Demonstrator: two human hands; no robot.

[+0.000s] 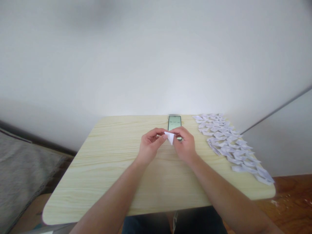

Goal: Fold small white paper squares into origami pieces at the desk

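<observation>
A small piece of folded white paper [170,137] is held up between my two hands, over the middle of the table. It has a pointed, triangular shape. My left hand [151,143] pinches its left side between thumb and fingers. On the other side my right hand [184,143] is closed on its right edge, the thumb partly behind the paper. Just beyond the hands lies a phone [175,122] with a timer on its lit screen; my right hand and the paper hide its lower part.
Many folded white paper boats [226,136] lie in rows along the right side of the pale wooden table [102,169]. A white wall [156,58] rises behind the table's far edge. At the left is a grey fabric-covered surface [21,175]. Wooden floor [292,201] shows at lower right.
</observation>
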